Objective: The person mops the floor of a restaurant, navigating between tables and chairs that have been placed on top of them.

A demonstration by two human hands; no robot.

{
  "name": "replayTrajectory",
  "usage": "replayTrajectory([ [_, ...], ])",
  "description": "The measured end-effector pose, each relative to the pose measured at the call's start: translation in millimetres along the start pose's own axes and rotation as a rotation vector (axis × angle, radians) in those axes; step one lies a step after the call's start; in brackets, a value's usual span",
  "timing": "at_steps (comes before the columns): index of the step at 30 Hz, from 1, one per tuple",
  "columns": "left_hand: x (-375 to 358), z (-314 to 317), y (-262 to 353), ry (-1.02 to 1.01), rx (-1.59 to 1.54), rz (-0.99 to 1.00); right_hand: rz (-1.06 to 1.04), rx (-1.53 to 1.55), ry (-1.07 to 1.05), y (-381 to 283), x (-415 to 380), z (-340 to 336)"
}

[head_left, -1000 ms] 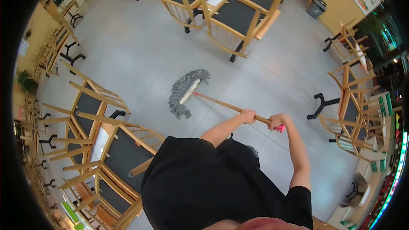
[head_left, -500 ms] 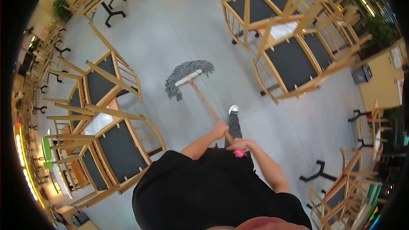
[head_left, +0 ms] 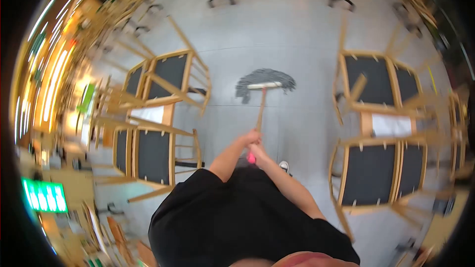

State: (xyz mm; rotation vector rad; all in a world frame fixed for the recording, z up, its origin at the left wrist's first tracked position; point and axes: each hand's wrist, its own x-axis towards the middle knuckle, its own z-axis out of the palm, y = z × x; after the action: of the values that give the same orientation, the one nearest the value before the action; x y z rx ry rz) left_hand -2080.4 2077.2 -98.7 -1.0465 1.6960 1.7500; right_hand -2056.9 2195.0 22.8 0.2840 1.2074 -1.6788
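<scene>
A grey string mop head (head_left: 267, 76) lies spread on the floor in front of me, with a white bar across it. Its wooden handle (head_left: 261, 110) runs back toward my body and ends in a pink grip. My left hand (head_left: 253, 137) is closed around the handle, at the end of the arm on the left. Just below it, my right hand (head_left: 256, 149) is closed near the pink end. The two hands are close together and slightly blurred.
Upturned chairs (head_left: 156, 155) rest on tables at the left, and more upturned chairs (head_left: 370, 174) on the right. Black table feet (head_left: 221, 0) stand farther ahead. A lit green screen (head_left: 44, 195) is at the far left. Grey floor (head_left: 277, 29) runs between the rows.
The view has turned, so the chair rows now stand on both sides. The mop head has shifted right in view, its handle is more upright, and my hands are closer together.
</scene>
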Motion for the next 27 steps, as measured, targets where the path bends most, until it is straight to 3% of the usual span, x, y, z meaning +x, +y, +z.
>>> replayTrajectory([
  [1, 15.1, -16.7, -7.3, -0.040, 0.072, 0.006, 0.017, 0.059, 0.010, -1.1, 3.6, 5.6],
  [2, 44.3, -37.7, -35.4, -0.243, 0.109, 0.318, 0.154, 0.044, -0.020, 5.6, 23.8, 4.0],
  [4, 78.7, -52.1, -50.2, -0.279, 0.322, 0.376, 0.276, -0.041, -0.097, 6.1, 64.2, -3.2],
  [6, 12.9, -36.7, 62.6, 0.095, 0.438, -0.099, 0.297, -0.063, -0.153, -13.3, 89.5, 12.5],
  [7, 106.1, -48.9, 7.2, 0.167, 0.465, 0.009, 0.276, -0.057, -0.144, -32.0, 95.4, 20.4],
  [8, 55.0, -52.5, 69.9, 0.198, 0.457, -0.015, 0.252, -0.050, -0.130, -49.2, 108.9, 27.7],
  [10, 74.2, -76.6, 101.2, 0.147, 0.213, -0.030, 0.298, -0.109, -0.131, -70.7, 155.5, 31.5],
  [15, 287.6, -128.7, 130.1, 0.301, 0.378, 0.293, 0.297, -0.176, -0.087, -162.0, 289.3, 58.5],
  [18, 288.6, -180.7, 229.1, 0.142, 0.197, 0.083, 0.299, -0.145, -0.003, -221.0, 339.3, 94.5],
  [21, 279.8, -229.3, 296.1, 0.125, 0.185, 0.021, 0.305, -0.146, 0.070, -263.8, 375.9, 128.9],
  [22, 279.6, -239.7, 307.6, 0.061, 0.213, 0.017, 0.308, -0.192, 0.088, -276.4, 379.3, 142.2],
  [24, 259.5, -251.4, 339.7, 0.127, 0.133, -0.059, 0.321, -0.242, 0.093, -291.9, 391.5, 156.0],
  [27, 332.5, -262.5, 309.1, 0.192, 0.264, 0.059, 0.360, -0.259, 0.089, -312.8, 421.9, 170.7],
])
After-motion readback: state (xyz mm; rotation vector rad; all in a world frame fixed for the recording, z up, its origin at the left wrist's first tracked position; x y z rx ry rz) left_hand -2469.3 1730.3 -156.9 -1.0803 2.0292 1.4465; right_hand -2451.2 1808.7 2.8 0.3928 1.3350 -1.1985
